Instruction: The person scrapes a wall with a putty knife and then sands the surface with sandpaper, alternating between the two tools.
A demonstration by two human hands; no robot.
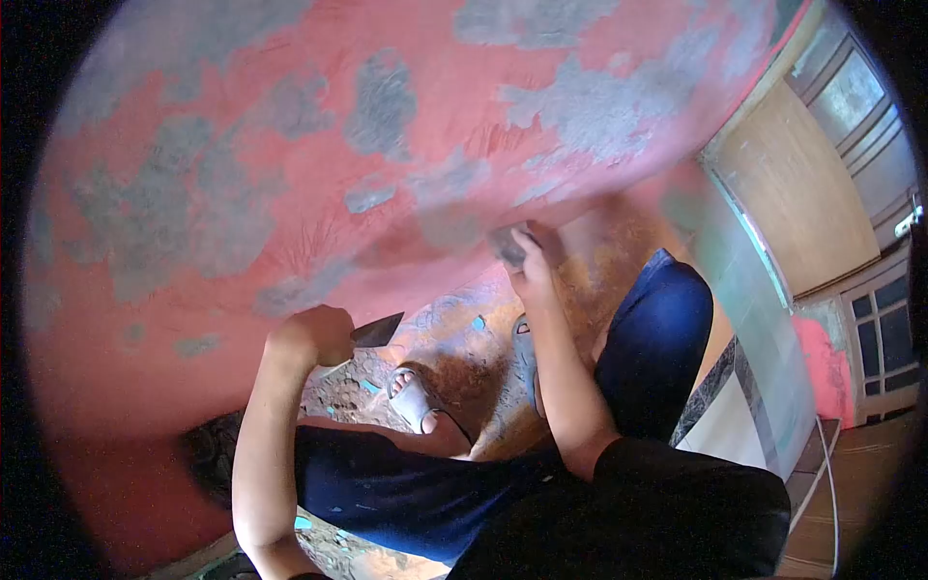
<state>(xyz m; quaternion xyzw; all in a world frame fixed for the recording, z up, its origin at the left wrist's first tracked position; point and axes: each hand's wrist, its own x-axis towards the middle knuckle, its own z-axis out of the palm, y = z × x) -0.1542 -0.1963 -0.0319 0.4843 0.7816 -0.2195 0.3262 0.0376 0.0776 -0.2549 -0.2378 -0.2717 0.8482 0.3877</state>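
My left hand is closed around the handle of a scraper. The flat, dark scraper blade points right, just off the lower part of the wall. My right hand grips a small dark grey block-like piece close to the foot of the wall; its exact kind is too blurred to tell. In front of both hands rises the pink wall, its paint broken by rough grey patches of bare plaster.
My sandalled foot rests on a dirt-covered floor strewn with turquoise paint chips. My bent knee is at the right. Beyond it are a wooden panel, a pale green wall and a paned door.
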